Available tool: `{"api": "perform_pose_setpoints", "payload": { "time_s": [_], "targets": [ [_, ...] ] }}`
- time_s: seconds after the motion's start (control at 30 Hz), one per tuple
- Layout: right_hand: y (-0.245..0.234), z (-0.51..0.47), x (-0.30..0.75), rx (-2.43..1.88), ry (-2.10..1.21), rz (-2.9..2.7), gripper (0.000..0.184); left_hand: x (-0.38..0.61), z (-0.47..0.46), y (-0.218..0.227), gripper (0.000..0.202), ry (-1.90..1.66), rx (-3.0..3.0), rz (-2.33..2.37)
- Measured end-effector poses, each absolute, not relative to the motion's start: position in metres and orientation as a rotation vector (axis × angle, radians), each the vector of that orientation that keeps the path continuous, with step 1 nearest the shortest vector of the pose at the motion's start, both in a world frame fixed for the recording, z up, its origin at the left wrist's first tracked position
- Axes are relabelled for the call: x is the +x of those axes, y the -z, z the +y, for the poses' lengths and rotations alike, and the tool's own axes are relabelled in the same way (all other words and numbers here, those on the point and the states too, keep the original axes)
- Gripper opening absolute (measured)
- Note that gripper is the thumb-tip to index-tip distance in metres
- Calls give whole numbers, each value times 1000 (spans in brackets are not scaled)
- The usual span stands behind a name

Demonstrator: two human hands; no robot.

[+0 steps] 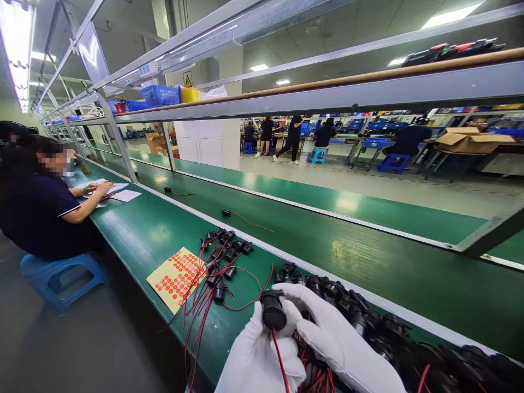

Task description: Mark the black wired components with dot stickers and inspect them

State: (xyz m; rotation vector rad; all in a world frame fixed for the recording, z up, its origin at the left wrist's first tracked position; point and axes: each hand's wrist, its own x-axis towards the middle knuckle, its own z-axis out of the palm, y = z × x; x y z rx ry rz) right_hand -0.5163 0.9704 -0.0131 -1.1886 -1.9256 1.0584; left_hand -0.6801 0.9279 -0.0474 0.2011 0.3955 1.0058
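Observation:
Both my hands wear white gloves. My left hand (pixel 262 352) grips a black cylindrical part (pixel 273 310) from below, its red-and-black lead hanging down over the palm. From the right, my right hand (pixel 339 333) has its fingers closed at the same part's upper side; their exact contact is partly hidden. Beyond and to the right lies a long heap of similar black parts (pixel 388 327) with red wires. Left of my hands, a smaller cluster of such parts (pixel 219 292) has its wires trailing over the bench edge. Beside that is a yellowish sheet of round red stickers (pixel 178 279).
The green bench (pixel 159 229) borders a lower green conveyor strip (pixel 339 240), where a wired black part (pixel 226 213) lies. Metal posts (pixel 117 136) carry an overhead shelf with a blue basket (pixel 161 95). A co-worker (pixel 41 202) sits at left on a blue stool (pixel 61 275).

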Motion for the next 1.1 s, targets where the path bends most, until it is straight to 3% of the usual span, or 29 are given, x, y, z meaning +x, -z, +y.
{"api": "perform_pose_setpoints", "payload": {
  "time_s": [0.23,0.47,0.83,1.1],
  "targets": [
    [11,970,-515,-1133,-1060,-1950,54,-681,934,59,35,-1017,198,380],
    [31,966,-522,-1375,-918,-1923,71,-675,951,73,35,-997,264,319],
    [25,959,-531,-1409,-584,-1866,49,-671,954,75,53,-1014,445,288],
    [15,967,-522,-1298,-782,-1965,40,-673,951,73,44,-946,230,332]
  ]
}}
